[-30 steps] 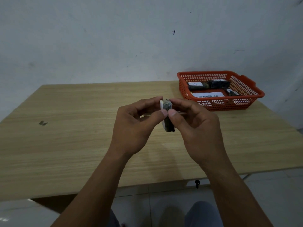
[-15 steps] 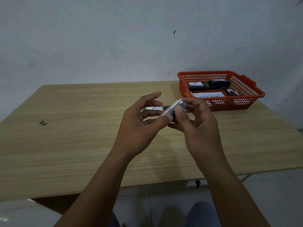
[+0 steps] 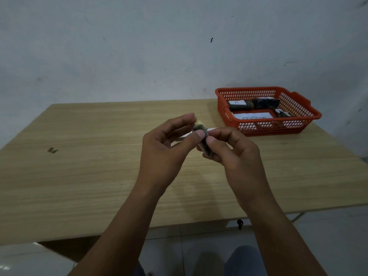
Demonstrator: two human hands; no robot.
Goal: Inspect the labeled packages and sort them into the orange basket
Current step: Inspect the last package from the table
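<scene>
Centrally, a dark package (image 3: 203, 140) is pinched above the counter (image 3: 83, 168) between the fingers of the left hand (image 3: 165, 154) and right hand (image 3: 237, 158). At two o'clock sits the basket (image 3: 296, 124), holding labelled packages (image 3: 241, 105).

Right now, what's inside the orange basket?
The orange basket holds dark wrapped packages, one with a white label marked A, and a white paper card. Its near wall hides the front floor.

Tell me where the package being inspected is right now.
In the head view, the small dark package is mid-frame above the wooden table, pinched between left hand and right hand, left of the orange basket.
</scene>
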